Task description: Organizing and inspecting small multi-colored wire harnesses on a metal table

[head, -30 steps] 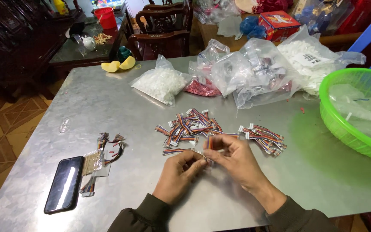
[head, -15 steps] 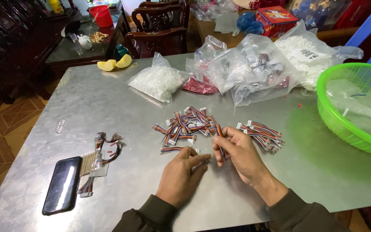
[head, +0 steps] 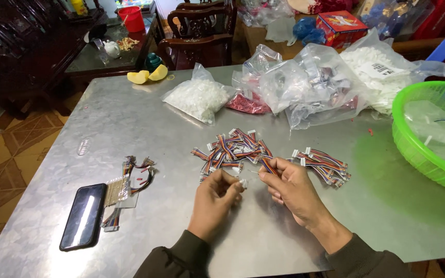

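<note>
Two hands over the table (head: pixel 130 118): left hand (head: pixel 216 198) pinches a white plug (head: pixel 243 183); right hand (head: pixel 292 188) grips a striped lead (head: pixel 268 166), ends facing, seemingly for mating. Beyond them, lead pile (head: pixel 233 146); farther, bags (head: pixel 310 85); right of the pile, green basket (head: pixel 413 139).

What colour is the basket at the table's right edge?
Bright green basket, clearest in the head view.

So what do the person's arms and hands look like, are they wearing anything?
Both arms wear long dark olive-green fabric sleeves reaching the wrists. The left hand and right hand are bare: no gloves, rings, watch or bracelets visible. The nails look short and plain.
</note>
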